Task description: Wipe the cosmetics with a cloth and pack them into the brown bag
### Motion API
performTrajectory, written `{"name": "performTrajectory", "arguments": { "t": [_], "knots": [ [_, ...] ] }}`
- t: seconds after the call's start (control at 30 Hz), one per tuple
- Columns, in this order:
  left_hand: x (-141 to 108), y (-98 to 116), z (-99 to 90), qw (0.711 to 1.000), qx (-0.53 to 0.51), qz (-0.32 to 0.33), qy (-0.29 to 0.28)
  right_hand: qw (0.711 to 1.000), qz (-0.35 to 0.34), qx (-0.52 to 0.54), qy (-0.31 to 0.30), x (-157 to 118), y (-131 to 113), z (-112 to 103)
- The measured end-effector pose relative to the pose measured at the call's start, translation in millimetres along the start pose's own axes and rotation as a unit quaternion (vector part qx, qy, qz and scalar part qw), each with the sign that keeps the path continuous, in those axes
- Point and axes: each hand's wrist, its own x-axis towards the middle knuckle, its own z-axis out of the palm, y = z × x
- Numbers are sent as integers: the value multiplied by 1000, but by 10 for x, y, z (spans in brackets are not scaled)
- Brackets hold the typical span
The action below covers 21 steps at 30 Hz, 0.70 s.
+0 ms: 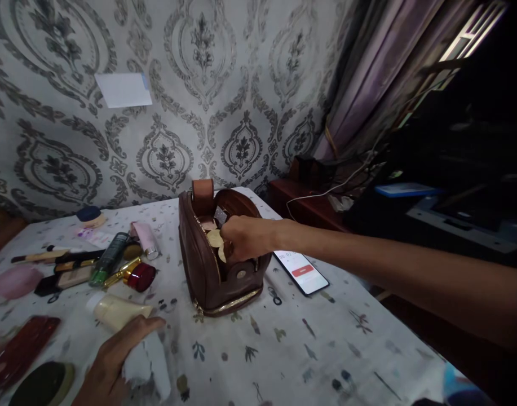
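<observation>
A brown zippered toiletry bag (203, 276) stands upright on the cloth with its top unzipped. My right hand (243, 237) reaches into its mouth from the right, fingers curled; their tips and anything they grip are hidden. Beside those fingers are pale yellow rounded pieces (216, 239) and a small silvery item (220, 215) inside the bag. At the bottom left, my left hand (110, 361) is closed around a crumpled white tissue (147, 363), thumb extended over it. Just beyond that thumb lies a cream-coloured tube (118, 313).
Left of the bag lie a green-capped bottle (110, 256), a red-and-gold jar (140, 276), a pink tube (145, 239), brushes (42, 256), a pink sponge (16, 282) and a red case (23, 347). A lit phone (303, 273) rests right of the bag, near the table's edge.
</observation>
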Motion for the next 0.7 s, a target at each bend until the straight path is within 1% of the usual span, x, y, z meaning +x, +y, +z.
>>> {"name": "performTrajectory", "arguments": {
  "t": [0.13,0.27,0.3,0.33,0.43,0.57,0.7],
  "knots": [
    [0,-14,-19,1000,6,1,-14,1000,23,-19,9,140,26,163],
    [35,1,-66,997,9,15,-75,999,38,10,3,214,82,297],
    [39,6,-73,996,12,16,-82,999,43,13,3,216,91,312],
    [42,12,-75,997,16,15,-80,999,44,16,7,213,96,320],
    [41,33,-56,998,23,2,-50,998,52,24,9,182,85,304],
    [41,42,-10,999,11,13,-51,997,73,28,-6,128,16,228],
    [13,23,22,999,20,12,-25,994,96,49,-12,90,-44,186]
  ]
}}
